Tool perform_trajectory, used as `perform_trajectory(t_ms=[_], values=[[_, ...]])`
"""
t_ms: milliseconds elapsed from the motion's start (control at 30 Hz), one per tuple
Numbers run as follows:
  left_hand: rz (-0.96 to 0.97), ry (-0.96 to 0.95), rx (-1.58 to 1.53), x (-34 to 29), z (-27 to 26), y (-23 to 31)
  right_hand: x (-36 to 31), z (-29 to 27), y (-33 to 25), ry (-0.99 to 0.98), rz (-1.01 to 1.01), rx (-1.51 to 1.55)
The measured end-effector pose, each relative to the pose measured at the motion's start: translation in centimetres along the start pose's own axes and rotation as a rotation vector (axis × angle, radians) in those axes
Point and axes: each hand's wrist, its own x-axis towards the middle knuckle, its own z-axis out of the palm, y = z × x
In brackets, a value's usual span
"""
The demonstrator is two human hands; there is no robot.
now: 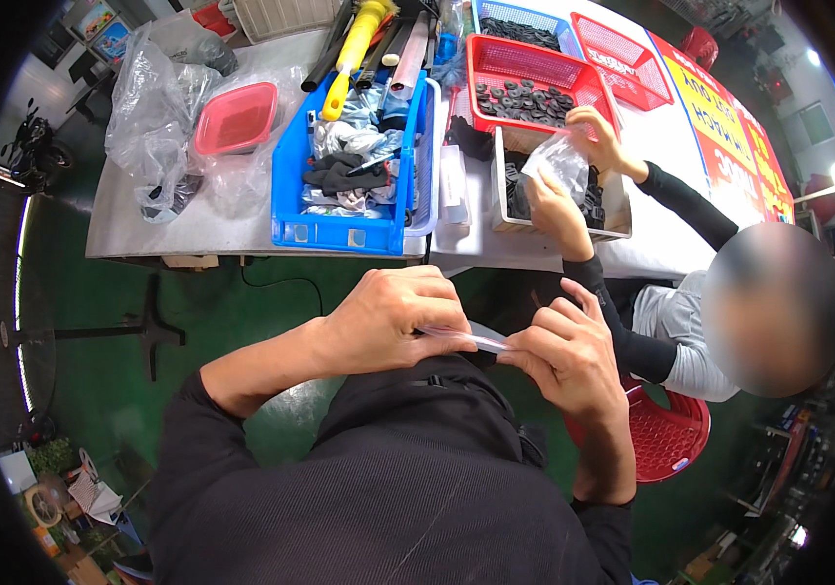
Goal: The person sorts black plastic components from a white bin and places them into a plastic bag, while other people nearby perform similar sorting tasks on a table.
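Close in front of my body, a transparent plastic bag (pixel 484 339) is stretched between my two hands, its edge seen nearly side-on. My left hand (pixel 400 314) pinches one end between thumb and fingers. At the other end, my right hand (pixel 566 353) is closed on the bag, with one finger raised. Most of the bag is hidden below the hands. Whether anything lies inside it cannot be seen.
Beyond stands a white table (pixel 232 219) with a blue bin (pixel 339 234) of gloves and cloths, a red basket (pixel 525 122) of black round parts and a whitish box (pixel 535 226) of dark parts. A seated co-worker at right holds another transparent bag (pixel 556 158). A red stool (pixel 671 434) stands nearby.
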Motion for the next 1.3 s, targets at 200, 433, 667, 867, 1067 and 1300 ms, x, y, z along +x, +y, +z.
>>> perform_trajectory(t_ms=[200, 433, 667, 867, 1067, 1300], values=[[0.029, -0.011, -0.057, -0.4, -0.2, 0.0, 0.7, 0.9, -1.9, -0.019, 0.001, -0.022], [0.094, -0.017, -0.007, -1.2, -0.4, 0.7, 1.2, 0.5, -2.7, 0.009, -0.046, -0.042], [0.083, 0.126, -0.174, -2.1, -0.2, 0.5, 1.4, 0.3, -3.4, -0.014, 0.009, 0.029], [0.017, 0.109, -0.188, -3.4, -1.0, 0.4, 2.8, 1.7, -3.9, 0.025, -0.049, 0.055], [-0.031, 0.085, -0.449, -4.1, -2.3, -0.5, 4.6, 1.3, -4.1, -0.002, -0.099, 0.097], [-0.085, 0.335, -0.218, -4.4, -3.6, -1.5, 5.3, 0.6, -2.8, 0.032, -0.046, -0.015]])
